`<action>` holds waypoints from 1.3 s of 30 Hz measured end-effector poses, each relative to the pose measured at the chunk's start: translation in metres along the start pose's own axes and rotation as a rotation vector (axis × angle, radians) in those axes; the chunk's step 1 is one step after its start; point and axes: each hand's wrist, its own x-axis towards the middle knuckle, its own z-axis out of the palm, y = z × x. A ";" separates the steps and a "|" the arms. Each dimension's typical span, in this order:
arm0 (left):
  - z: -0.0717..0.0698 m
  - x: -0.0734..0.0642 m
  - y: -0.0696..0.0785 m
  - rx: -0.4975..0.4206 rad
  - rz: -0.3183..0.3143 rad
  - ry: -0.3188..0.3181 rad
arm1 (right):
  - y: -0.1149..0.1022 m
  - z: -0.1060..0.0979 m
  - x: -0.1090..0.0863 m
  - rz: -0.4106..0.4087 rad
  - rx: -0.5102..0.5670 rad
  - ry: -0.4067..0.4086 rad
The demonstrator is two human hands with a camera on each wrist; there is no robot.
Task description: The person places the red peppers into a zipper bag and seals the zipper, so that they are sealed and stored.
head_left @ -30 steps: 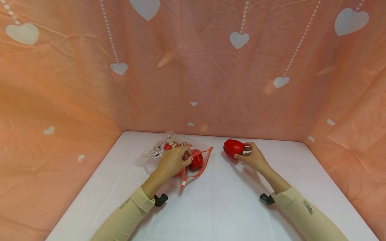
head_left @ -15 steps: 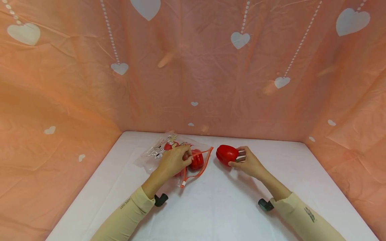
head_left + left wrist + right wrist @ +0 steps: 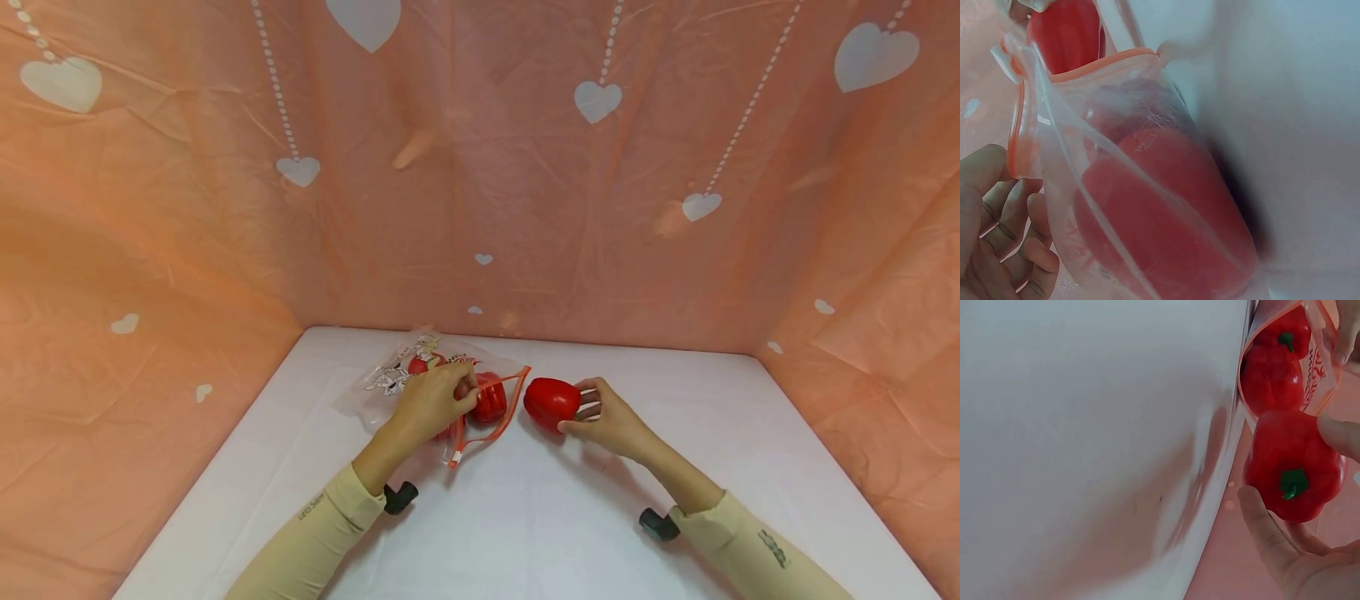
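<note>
My left hand (image 3: 429, 406) pinches the orange zip edge (image 3: 1104, 64) of a clear printed zip bag (image 3: 378, 383) lying on the table. The bag's mouth gapes toward the right. Inside are red bell peppers; two (image 3: 1272, 381) show through the mouth in the right wrist view, and one (image 3: 1172, 206) fills much of the left wrist view. My right hand (image 3: 615, 425) grips another red bell pepper (image 3: 551, 402) by its stem end, thumb on one side and fingers on the other. That pepper's green stem (image 3: 1294, 483) faces the palm. It hangs just right of the bag mouth.
The white table (image 3: 525, 525) reaches back to an orange curtain (image 3: 525, 208) with white hearts, which also closes in both sides. A white slider (image 3: 457, 457) sits at the near end of the zip. Dark wrist devices (image 3: 660, 525) jut from both sleeves.
My right hand has carried its pepper left and toward me, from well right of the bag to close beside its mouth. The left hand and the bag have stayed put.
</note>
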 end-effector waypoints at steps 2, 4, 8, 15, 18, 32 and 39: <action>0.000 0.000 0.000 0.003 0.001 -0.001 | -0.001 0.003 -0.002 -0.007 0.009 -0.009; 0.000 0.000 0.000 0.006 0.001 -0.004 | -0.001 0.006 -0.003 -0.019 0.019 -0.022; 0.000 0.000 0.001 0.006 -0.006 -0.012 | -0.005 0.011 -0.007 -0.025 0.036 -0.046; -0.001 0.000 0.001 0.010 -0.004 -0.017 | -0.012 0.020 -0.013 -0.027 0.036 -0.103; -0.001 0.000 0.001 0.009 0.013 -0.007 | -0.014 0.023 -0.014 -0.027 0.033 -0.103; 0.000 0.001 0.000 -0.015 0.014 -0.019 | -0.015 0.035 -0.006 0.010 0.030 -0.095; 0.000 0.001 0.002 -0.009 0.019 -0.016 | -0.016 0.040 0.001 0.000 0.140 -0.099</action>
